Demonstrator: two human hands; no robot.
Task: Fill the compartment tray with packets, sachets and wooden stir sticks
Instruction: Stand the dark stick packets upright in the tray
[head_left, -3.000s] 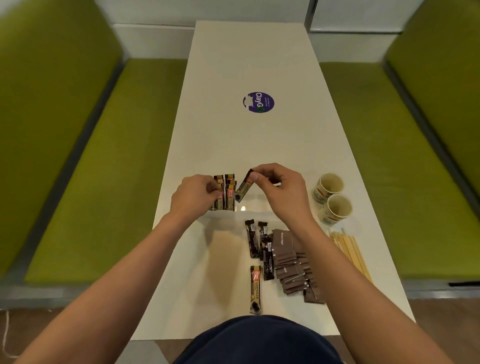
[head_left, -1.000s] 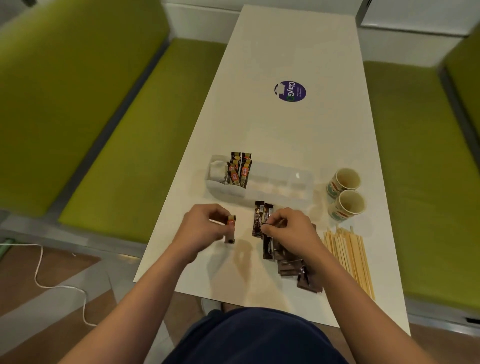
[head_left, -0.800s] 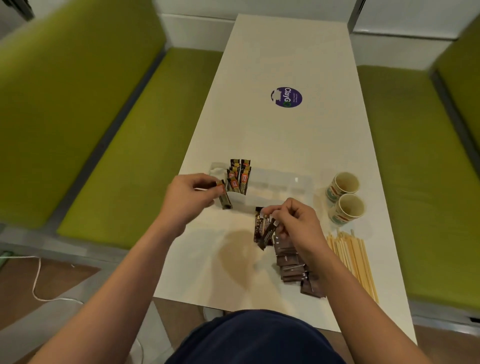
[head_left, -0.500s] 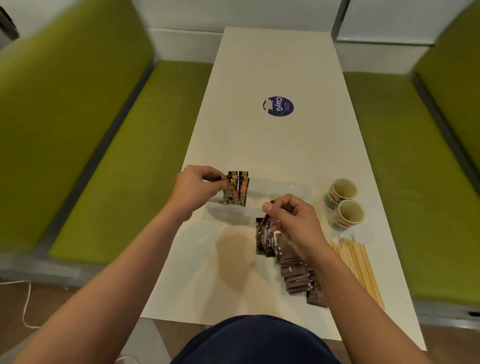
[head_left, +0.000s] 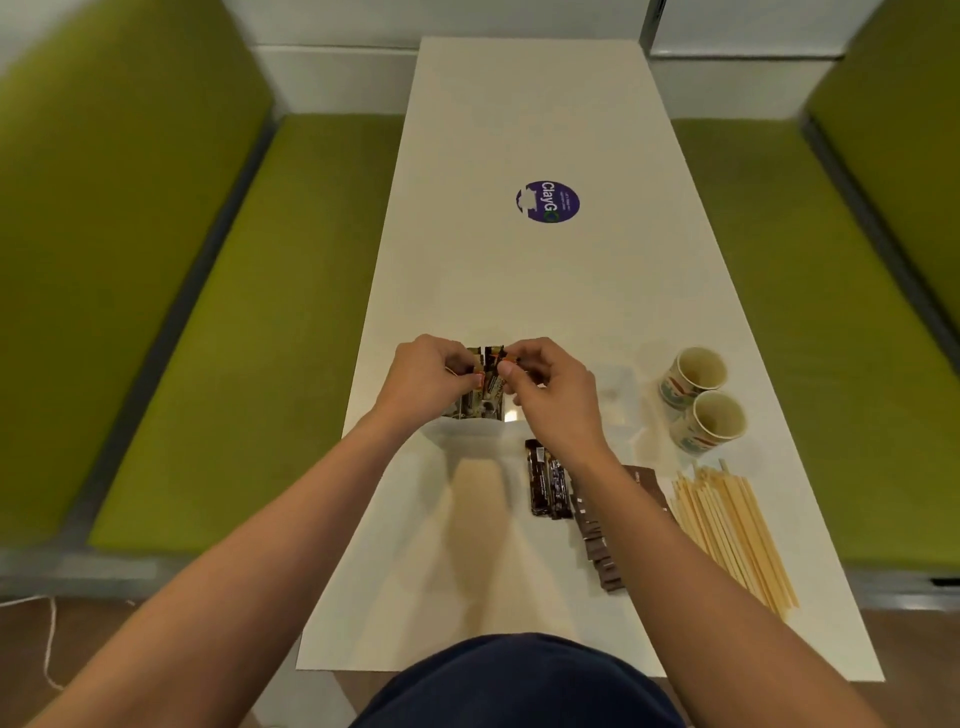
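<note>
Firstly, two green benches (head_left: 218, 322) stand along both long sides of a white table (head_left: 519, 291). On the near half of this table lies the compartment tray (head_left: 621, 395), pale and half transparent; both hands cover most of it, so its compartments are hard to count. The left hand (head_left: 426, 376) and the right hand (head_left: 553, 392) meet above the left end of the tray. To the right of the tray, near the table edge, a bundle of wooden stir sticks (head_left: 732, 535) lies flat on the table. Between the sticks and the right forearm a row of flat brown packets (head_left: 597, 540) lies overlapped, partly hidden under this arm. Two paper cups (head_left: 704, 397) lean on their sides, touching each other, just beyond the sticks. A few dark sachets (head_left: 545, 480) lie side by side on the table, just in front of the tray. Farther away a round purple sticker (head_left: 548, 202) is on the table top. In the left end of the tray the standing sachets (head_left: 480, 408) are upright, close together. The left fingers curl on their tops and pinch them. The right thumb and forefinger pinch one orange-marked sachet (head_left: 498, 358) at its top, just beside the others.
</note>
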